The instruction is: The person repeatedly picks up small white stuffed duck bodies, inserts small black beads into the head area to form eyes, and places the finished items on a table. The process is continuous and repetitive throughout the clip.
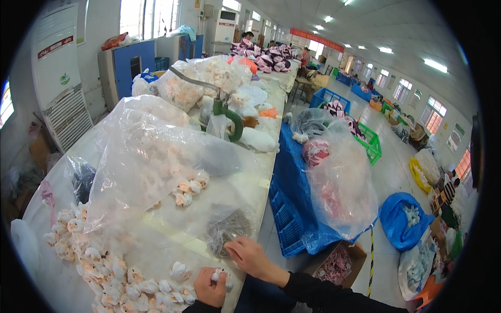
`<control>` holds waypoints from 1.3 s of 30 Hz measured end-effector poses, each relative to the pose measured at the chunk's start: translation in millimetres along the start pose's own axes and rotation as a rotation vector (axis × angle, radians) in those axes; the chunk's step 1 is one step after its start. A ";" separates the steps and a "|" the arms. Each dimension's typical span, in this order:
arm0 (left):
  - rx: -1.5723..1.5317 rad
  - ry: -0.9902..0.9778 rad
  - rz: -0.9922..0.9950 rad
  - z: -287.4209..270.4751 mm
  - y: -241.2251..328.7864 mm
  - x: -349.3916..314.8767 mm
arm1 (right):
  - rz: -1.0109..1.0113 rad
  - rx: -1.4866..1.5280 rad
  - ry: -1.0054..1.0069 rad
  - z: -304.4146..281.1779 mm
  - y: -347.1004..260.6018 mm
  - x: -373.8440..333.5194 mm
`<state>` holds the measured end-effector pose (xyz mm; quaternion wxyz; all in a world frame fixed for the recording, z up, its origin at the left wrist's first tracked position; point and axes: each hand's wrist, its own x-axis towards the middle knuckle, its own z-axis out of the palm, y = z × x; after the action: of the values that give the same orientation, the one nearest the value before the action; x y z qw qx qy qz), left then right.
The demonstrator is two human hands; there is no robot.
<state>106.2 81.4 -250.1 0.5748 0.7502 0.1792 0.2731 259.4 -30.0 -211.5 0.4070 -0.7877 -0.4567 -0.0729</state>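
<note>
My left hand (210,288) is closed round a small white plush piece (228,280) close to the table's front edge. Just ahead and to the right, my right hand (250,255) has its fingers curled together at the near side of a clear plastic bag (228,227) of small grey-brown bits. Whatever those fingertips pinch is too small to make out. A loose white plush piece (180,272) lies left of my hands. Many more white and peach plush pieces (112,274) are heaped along the left of the table.
A large clear bag (130,156) of plush pieces covers the table's middle, with a green clamp-like tool (229,120) behind it. Right of the table stand a blue crate (286,221), a stuffed clear bag (342,177) and a cardboard box (356,255). People sit at the far end.
</note>
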 end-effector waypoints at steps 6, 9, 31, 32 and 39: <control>0.072 -0.022 0.009 2.1 -4.0 -5.2 | -0.044 -0.035 0.003 2.5 0.6 -1.3; 0.061 -0.014 0.013 3.4 2.2 -3.7 | -0.022 -0.066 -0.041 0.5 1.9 -1.2; 0.074 0.026 0.052 6.4 -5.9 0.1 | -0.041 -0.062 0.047 2.7 10.6 5.9; 0.025 0.009 0.020 7.5 -2.3 0.2 | -0.050 -0.074 0.060 0.0 8.2 6.4; 0.105 -0.013 0.064 6.8 -0.3 2.8 | -0.109 0.035 0.114 2.3 -13.5 -13.4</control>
<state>112.6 77.9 -251.0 0.5268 0.7865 0.1654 0.2769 240.6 -33.8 -211.8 0.4416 -0.7490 -0.4761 -0.1314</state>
